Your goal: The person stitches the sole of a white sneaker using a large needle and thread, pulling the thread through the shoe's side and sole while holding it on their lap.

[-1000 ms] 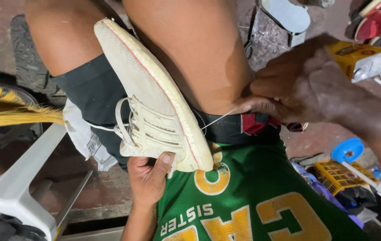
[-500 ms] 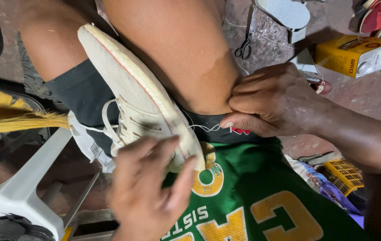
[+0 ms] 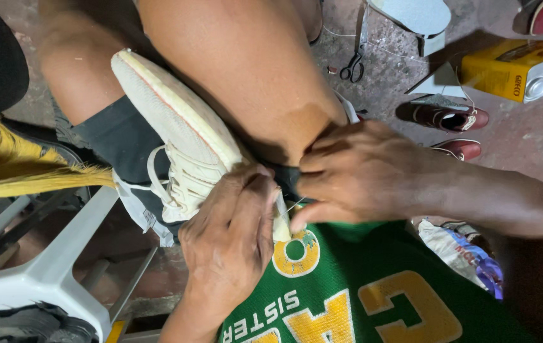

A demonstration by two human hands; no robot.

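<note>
Since half a second ago, left hand has dropped onto the white sneaker, wedged between the knees, fingers curled gripping its heel end. Right hand pinches thin thread there. Risk: a sideways tug snaps it.

Worn white sneaker, sole up, wedged between thighs, laces dangling

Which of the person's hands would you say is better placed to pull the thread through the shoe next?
Probably the right hand: its fingertips pinch at the thin thread beside the heel of the white shoe. The left hand is wrapped over the shoe's heel, steadying it between the knees.
</note>
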